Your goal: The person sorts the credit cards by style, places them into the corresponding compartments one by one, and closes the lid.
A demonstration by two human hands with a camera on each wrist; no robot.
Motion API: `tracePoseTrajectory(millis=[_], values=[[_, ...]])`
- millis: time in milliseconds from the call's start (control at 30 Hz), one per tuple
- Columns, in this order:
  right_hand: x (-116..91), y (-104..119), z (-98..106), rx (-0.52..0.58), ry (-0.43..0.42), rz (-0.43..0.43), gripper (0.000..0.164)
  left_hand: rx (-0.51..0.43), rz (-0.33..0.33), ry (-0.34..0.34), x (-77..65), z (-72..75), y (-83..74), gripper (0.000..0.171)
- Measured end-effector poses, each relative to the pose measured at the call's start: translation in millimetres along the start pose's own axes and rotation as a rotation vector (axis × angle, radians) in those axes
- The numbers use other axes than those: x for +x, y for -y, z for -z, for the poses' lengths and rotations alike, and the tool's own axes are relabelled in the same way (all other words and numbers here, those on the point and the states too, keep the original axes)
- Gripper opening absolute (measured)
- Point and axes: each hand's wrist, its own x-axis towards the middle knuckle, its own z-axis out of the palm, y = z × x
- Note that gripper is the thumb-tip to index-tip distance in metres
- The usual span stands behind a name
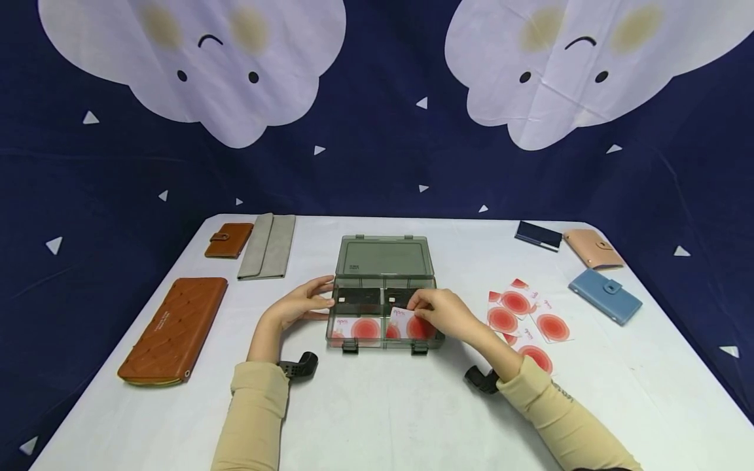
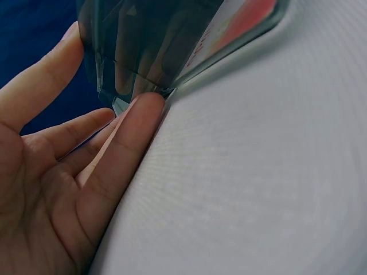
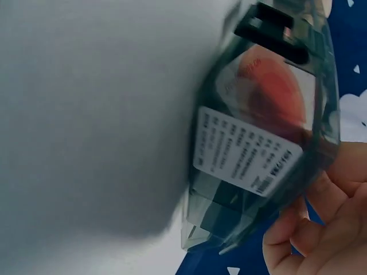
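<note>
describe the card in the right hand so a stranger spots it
On the white table, find the open, greenish box. The white-and-red card is at its near right compartment; unlike similar cards, it is pinched by the right hand.

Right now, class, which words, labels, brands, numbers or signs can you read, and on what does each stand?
None reads with certainty.
Red-and-white cards: short lettering, too blurred.
Box lid: dark print, too small.
White sticker on the green box: rows of print, too blurred.
Long brown wallet: light lettering, too small.
</note>
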Motion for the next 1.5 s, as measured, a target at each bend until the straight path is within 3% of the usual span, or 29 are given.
tracePoseTrajectory(millis=[267,433,633,833,1033,1200,1367,1500], values=[[-4.3,5.6,-8.0,-0.254,-0.069,0.116,0.010,-0.002,0.001,0.001,0.0,0.1,0.1,0.073],[-7.1,8.0,-9.4,-0.347,-0.111,0.134,0.009,-0.006,0.004,0.002,0.2,-0.1,-0.3,0.074],[-11.0,9.1,-7.8,-0.359,-0.117,0.134,0.009,0.003,0.001,0.004,0.3,-0.2,-1.3,0.074],[-14.9,7.2,4.7,-0.251,-0.069,0.112,0.010,0.004,-0.002,0.009,0.4,-0.4,-1.9,0.073],[-24.7,-14.9,36.2,-0.145,-0.144,0.033,0.013,0.005,0.000,0.006,1.6,-0.5,-1.2,0.073],[-35.7,-45.4,64.1,-0.160,-0.176,-0.106,0.018,0.001,0.002,0.007,2.1,0.5,-1.0,0.073],[-46.1,-75.1,82.8,-0.192,-0.096,-0.243,0.033,0.002,0.001,0.010,1.6,1.0,-1.2,0.074],[-51.3,-94.2,91.3,-0.233,0.017,-0.353,0.056,0.004,0.005,0.007,0.8,0.9,-0.9,0.075]])
